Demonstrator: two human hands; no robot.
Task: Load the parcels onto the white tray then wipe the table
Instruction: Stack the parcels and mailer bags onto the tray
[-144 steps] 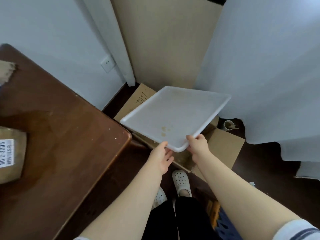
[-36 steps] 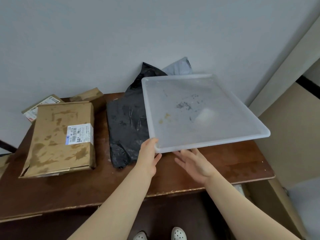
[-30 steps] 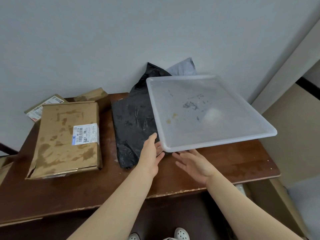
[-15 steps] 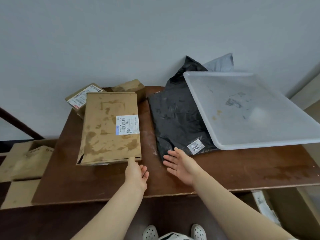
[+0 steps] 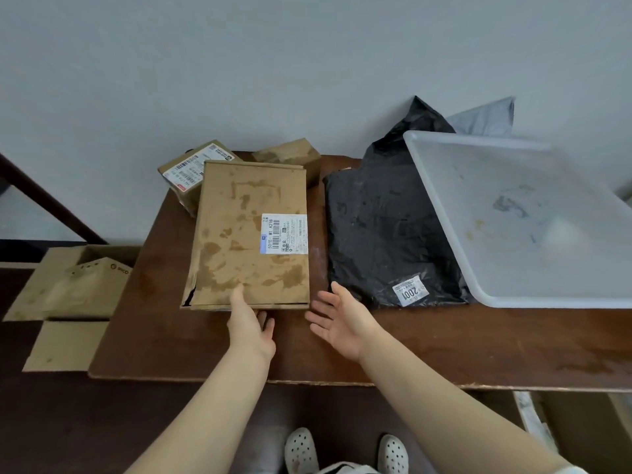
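Head view: the left hand (image 5: 251, 328) lays its open grip on the near edge of the large brown parcel (image 5: 249, 234), the thumb on top to lift it. The right hand (image 5: 342, 319), open and empty, waits beside. The white tray (image 5: 513, 217) rests far right, propped on the black bag (image 5: 383, 227), ready for loading.

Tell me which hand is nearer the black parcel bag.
Right. The right hand is open, palm up, just short of the black parcel bag's near-left corner. The left hand is farther left, touching the large brown box.
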